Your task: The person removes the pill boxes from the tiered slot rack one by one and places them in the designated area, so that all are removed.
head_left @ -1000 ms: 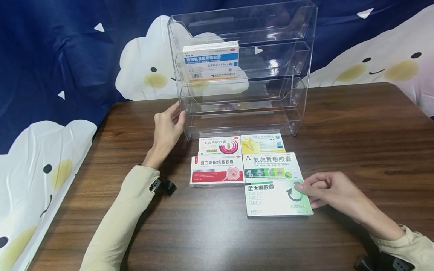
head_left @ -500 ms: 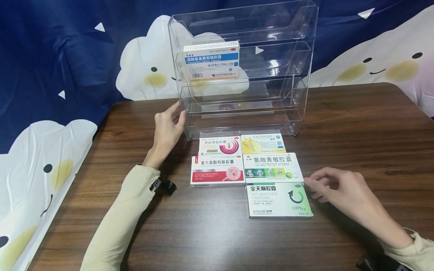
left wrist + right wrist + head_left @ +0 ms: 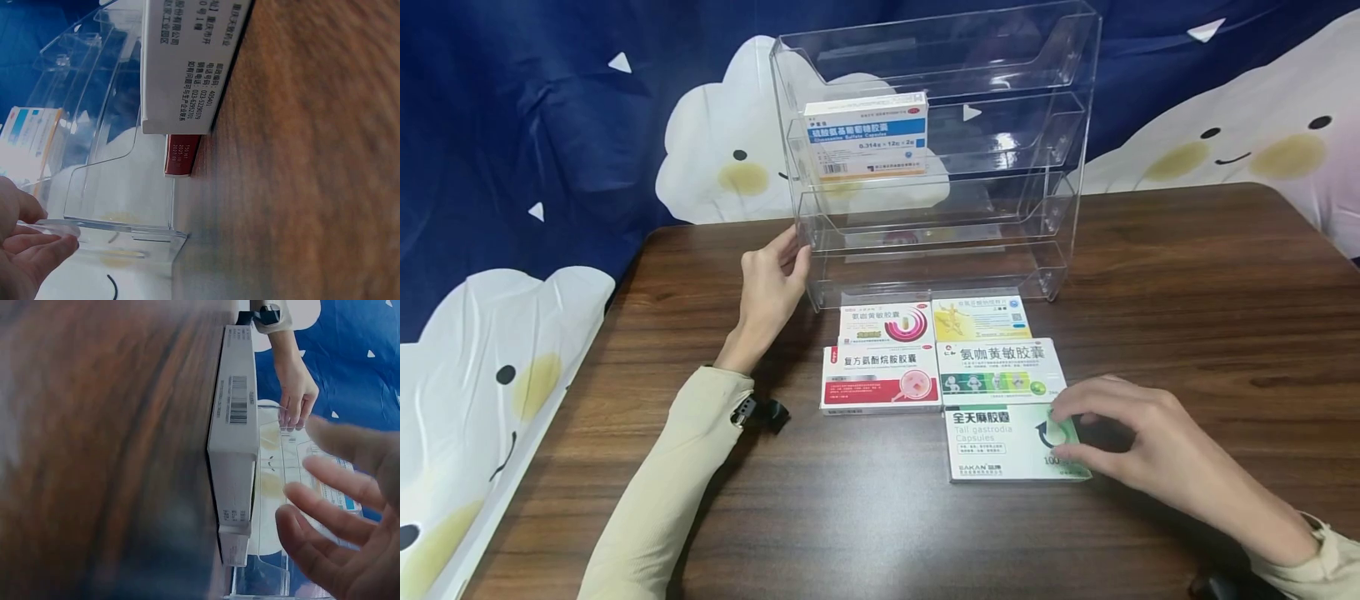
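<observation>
In the head view my left hand [image 3: 769, 287] pinches the lower left side of a clear acrylic display rack [image 3: 917, 240]. The left wrist view shows that panel between thumb and fingers. My right hand [image 3: 1142, 425] is over the right end of a green-and-white capsule box [image 3: 988, 450], thumb and fingers apart. In the right wrist view its fingers [image 3: 337, 478] are spread, with nothing between them. Behind that box lies a white medicine box with a green strip [image 3: 1000, 367]. A red-and-white medicine box [image 3: 880, 379] lies to its left.
Nearer the rack lie a medicine box with pink rings [image 3: 876, 323] and a yellow-and-white box [image 3: 977, 319]. A blue-and-white capsule box [image 3: 868, 142] stands on an upper tier, at the left. The brown wooden table [image 3: 820, 517] meets a blue cloud-patterned curtain [image 3: 587, 125].
My right hand pulled back from the green-and-white box's right edge, then came over its right end with thumb and fingers spread wider. The left hand stays on the rack.
</observation>
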Demonstrator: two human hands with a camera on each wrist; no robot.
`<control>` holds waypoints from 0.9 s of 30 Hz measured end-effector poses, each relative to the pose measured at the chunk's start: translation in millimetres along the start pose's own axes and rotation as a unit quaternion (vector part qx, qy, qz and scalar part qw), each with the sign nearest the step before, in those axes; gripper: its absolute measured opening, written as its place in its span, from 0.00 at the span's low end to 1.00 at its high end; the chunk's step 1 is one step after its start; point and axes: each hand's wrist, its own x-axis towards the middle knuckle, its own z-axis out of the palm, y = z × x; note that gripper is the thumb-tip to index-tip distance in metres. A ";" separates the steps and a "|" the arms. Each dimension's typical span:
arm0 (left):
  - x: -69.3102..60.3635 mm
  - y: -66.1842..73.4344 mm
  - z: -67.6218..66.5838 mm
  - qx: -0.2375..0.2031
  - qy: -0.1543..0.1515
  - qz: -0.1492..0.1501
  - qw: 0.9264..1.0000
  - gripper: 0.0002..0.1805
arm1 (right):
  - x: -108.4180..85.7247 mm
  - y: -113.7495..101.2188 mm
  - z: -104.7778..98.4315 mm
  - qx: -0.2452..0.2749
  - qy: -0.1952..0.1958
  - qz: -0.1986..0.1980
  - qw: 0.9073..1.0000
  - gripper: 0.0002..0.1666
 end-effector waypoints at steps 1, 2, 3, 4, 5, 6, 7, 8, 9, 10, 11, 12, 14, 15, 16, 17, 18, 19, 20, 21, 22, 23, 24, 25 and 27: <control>-0.1 -0.1 0.0 -0.001 0.000 0.000 1.000 0.17 | 0.6 0.3 1.2 -0.001 -0.007 -0.017 1.000 0.20; -0.1 -0.3 0.0 -0.002 0.000 -0.001 1.000 0.17 | 1.0 0.0 2.5 -0.003 -0.016 -0.030 0.999 0.19; -0.1 -0.4 0.0 -0.001 0.000 -0.001 1.000 0.17 | 1.3 -0.4 3.9 -0.008 -0.026 -0.043 0.999 0.19; -0.3 -0.3 -0.1 -0.002 0.000 -0.001 1.000 0.17 | 1.5 -1.3 5.2 -0.016 -0.035 -0.052 0.998 0.19; -0.3 -0.4 0.0 -0.002 0.000 -0.002 1.000 0.17 | 1.4 -2.5 6.3 -0.026 -0.046 -0.057 0.997 0.19; -0.3 -0.3 0.0 -0.002 0.000 -0.002 1.000 0.17 | 1.3 -4.1 7.2 -0.039 -0.059 -0.058 0.996 0.20; -0.2 -0.4 0.1 -0.002 -0.001 -0.002 1.000 0.18 | 1.0 -5.9 7.7 -0.051 -0.070 -0.057 0.995 0.21; -0.2 -0.3 0.0 -0.001 -0.001 -0.003 1.000 0.17 | 0.7 -7.6 8.1 -0.063 -0.081 -0.056 0.993 0.22; -0.1 0.0 -0.1 0.000 -0.001 -0.003 1.000 0.18 | 0.7 -8.9 8.2 -0.077 -0.091 -0.056 0.991 0.22; -0.1 0.3 -0.3 0.001 -0.001 -0.004 1.000 0.18 | 0.7 -10.0 8.4 -0.089 -0.099 -0.056 0.989 0.23; -0.1 0.5 -0.3 0.003 -0.001 -0.004 1.000 0.18 | 0.8 -11.0 8.5 -0.100 -0.107 -0.056 0.988 0.23; 0.1 0.6 -0.4 0.003 -0.002 -0.004 1.000 0.18 | 1.0 -11.6 8.7 -0.106 -0.113 -0.058 0.986 0.23; 0.2 0.8 -0.3 0.004 -0.003 -0.004 1.000 0.18 | 1.6 -12.3 9.4 -0.110 -0.122 -0.059 0.985 0.24; 0.2 0.9 -0.4 0.003 -0.004 -0.005 1.000 0.18 | 1.8 -12.4 9.9 -0.109 -0.124 -0.059 0.984 0.24; 0.3 0.9 -0.3 0.004 -0.004 -0.005 1.000 0.18 | 1.9 -12.3 10.3 -0.107 -0.126 -0.058 0.984 0.24; 0.5 0.4 0.0 0.004 -0.005 -0.005 1.000 0.18 | 1.7 -12.3 10.5 -0.106 -0.128 -0.056 0.984 0.24; 0.5 0.4 0.0 0.004 -0.004 -0.006 1.000 0.18 | 1.5 -12.0 10.9 -0.104 -0.130 -0.055 0.985 0.24; 0.6 0.3 0.1 0.005 -0.004 -0.006 1.000 0.18 | 1.3 -11.6 11.2 -0.103 -0.131 -0.054 0.985 0.23; 0.6 0.3 0.2 0.005 -0.004 -0.006 1.000 0.18 | 1.1 -11.3 11.5 -0.102 -0.131 -0.054 0.985 0.23; 0.6 0.4 0.2 0.005 -0.004 -0.006 1.000 0.18 | 0.9 -11.0 11.6 -0.103 -0.131 -0.053 0.985 0.23; 0.7 0.2 0.4 0.005 -0.004 -0.005 1.000 0.18 | 0.9 -10.9 11.7 -0.104 -0.131 -0.053 0.985 0.23; 0.8 0.3 0.4 0.005 -0.003 -0.005 1.000 0.18 | 1.1 -11.0 11.5 -0.104 -0.131 -0.053 0.984 0.23; 0.7 0.6 0.3 0.006 -0.003 -0.003 1.000 0.18 | 1.5 -11.2 11.4 -0.104 -0.131 -0.055 0.984 0.23; 0.7 0.7 0.2 0.004 -0.003 -0.004 1.000 0.18 | 2.1 -11.5 11.0 -0.106 -0.130 -0.058 0.984 0.23; 0.8 0.8 -0.3 0.004 -0.004 -0.004 1.000 0.18 | 5.5 -11.5 8.9 -0.105 -0.122 -0.069 0.985 0.24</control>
